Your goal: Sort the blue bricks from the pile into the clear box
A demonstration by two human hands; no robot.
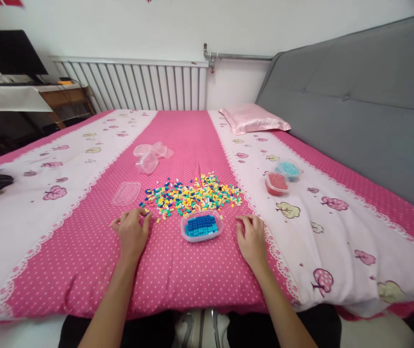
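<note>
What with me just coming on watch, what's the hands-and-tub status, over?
Left hand at loose pieces, grip unclear. Right hand open. Tub between them, blue pieces inside. Loose pieces crowd its far side.

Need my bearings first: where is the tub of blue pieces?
In the head view, the tub sits between the left hand and the right hand, nearer the right, just this side of the loose pieces.

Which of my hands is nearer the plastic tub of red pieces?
Your right hand. It is in front of the red-filled tub, to its left; your left hand is much farther left, past the blue-filled tub.
</note>
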